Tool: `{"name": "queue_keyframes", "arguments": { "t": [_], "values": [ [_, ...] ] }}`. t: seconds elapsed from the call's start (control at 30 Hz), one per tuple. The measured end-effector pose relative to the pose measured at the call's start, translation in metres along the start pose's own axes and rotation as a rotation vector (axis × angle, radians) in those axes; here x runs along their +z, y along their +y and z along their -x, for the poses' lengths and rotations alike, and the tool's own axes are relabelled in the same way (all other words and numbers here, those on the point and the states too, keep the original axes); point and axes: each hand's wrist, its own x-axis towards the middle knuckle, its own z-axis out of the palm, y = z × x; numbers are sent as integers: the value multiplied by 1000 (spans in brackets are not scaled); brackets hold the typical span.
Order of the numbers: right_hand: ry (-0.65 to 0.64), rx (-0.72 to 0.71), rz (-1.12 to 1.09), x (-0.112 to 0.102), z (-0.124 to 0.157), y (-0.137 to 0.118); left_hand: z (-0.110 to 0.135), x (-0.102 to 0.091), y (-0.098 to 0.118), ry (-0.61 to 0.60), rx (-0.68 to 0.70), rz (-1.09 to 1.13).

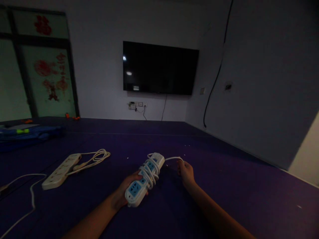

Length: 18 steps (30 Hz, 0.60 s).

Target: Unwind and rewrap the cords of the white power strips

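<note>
My left hand (127, 187) grips a white power strip (137, 196) with blue socket faces, its thumb lying over the sockets. A white cord (151, 173) is wound several times round the strip's middle and upper half. From the strip's far end the cord runs right to my right hand (185, 172), whose fingers are closed on it. Whether a plug is inside that fist is hidden. The strip is held tilted, its far end pointing up and right, above the purple surface.
A second white power strip (61, 172) lies to the left, its cord (99, 157) coiled beside it. Another white cable (32, 192) trails at the far left near blue fabric (42, 132). A television (160, 68) hangs on the wall, and a black cable (214, 86) runs down the right wall.
</note>
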Motion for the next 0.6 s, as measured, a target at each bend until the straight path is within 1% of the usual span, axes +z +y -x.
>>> {"name": "queue_keyframes", "arguments": {
  "t": [0.23, 0.37, 0.47, 0.53, 0.6],
  "values": [
    [67, 26, -95, -2, -3, -1, 1, 5, 0, -25, -32, 58],
    [70, 30, -110, -1, -3, -1, 2, 8, 2, 1, -18, 60],
    [100, 57, -150, -3, -4, -2, 3, 9, 4, 93, -6, 53],
    [149, 75, -167, -7, -7, -2, 3, 9, 6, 181, -12, 49],
    [205, 58, -128, -12, -12, -2, 3, 9, 8, 261, -17, 54]
  ]
}}
